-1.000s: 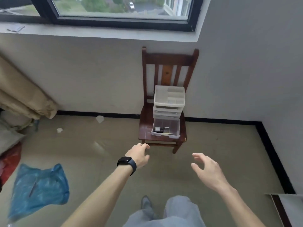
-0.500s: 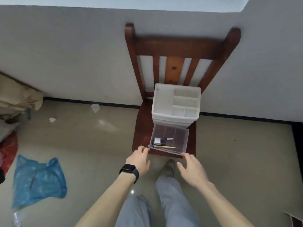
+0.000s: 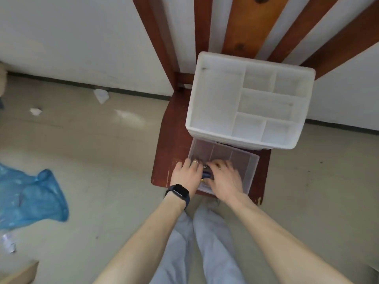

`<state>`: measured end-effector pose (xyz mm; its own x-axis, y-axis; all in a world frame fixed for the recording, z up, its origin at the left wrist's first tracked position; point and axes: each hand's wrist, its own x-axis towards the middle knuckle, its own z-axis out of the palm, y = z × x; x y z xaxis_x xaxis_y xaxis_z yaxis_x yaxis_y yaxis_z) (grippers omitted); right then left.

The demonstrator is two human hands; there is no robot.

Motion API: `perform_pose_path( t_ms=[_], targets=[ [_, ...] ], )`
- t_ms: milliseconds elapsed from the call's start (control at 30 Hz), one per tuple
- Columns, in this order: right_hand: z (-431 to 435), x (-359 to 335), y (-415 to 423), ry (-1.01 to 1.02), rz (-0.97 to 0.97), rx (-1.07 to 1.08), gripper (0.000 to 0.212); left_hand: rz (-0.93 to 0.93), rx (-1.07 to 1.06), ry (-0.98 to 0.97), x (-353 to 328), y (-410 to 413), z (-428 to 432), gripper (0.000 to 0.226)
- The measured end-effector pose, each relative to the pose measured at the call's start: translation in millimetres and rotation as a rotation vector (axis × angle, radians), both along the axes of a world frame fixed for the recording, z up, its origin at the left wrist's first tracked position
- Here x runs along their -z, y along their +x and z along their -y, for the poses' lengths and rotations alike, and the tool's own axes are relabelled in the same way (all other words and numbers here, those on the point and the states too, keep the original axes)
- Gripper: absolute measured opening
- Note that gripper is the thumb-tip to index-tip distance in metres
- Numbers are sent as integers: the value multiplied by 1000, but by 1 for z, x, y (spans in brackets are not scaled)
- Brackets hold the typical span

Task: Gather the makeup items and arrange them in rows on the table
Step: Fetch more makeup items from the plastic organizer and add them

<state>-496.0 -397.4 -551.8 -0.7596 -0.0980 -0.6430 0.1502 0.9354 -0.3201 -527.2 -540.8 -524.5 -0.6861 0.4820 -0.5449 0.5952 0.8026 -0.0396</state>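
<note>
Grip: our left hand (image 3: 187, 174) and right hand (image 3: 224, 177), fingers bent down into the clear drawer (image 3: 249, 167); we cannot tell whether either has closed on anything.
Contents: makeup items (image 3: 206, 174), a dark blue piece and a thin yellow one, mostly hidden, lying in the drawer's 7 o'clock corner between our two hands.
Housing: drawer pulled out from the base of a white organizer (image 3: 215, 95), which stands at 12 o'clock from our hands on a wooden chair (image 3: 164, 160).
Left wrist: black watch (image 3: 178, 192).
Floor, 9 o'clock: blue plastic bag (image 3: 30, 197).
</note>
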Motion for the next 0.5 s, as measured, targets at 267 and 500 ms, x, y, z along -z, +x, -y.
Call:
perform_pose_path(
  t_ms=[267,500],
  targets=[
    [16,15,-16,107,13,-165,53,-140,69,87,18,-10,10,9],
    [11,14,-23,-28,107,-89,40,-94,-36,140,15,-20,8,23]
  ],
)
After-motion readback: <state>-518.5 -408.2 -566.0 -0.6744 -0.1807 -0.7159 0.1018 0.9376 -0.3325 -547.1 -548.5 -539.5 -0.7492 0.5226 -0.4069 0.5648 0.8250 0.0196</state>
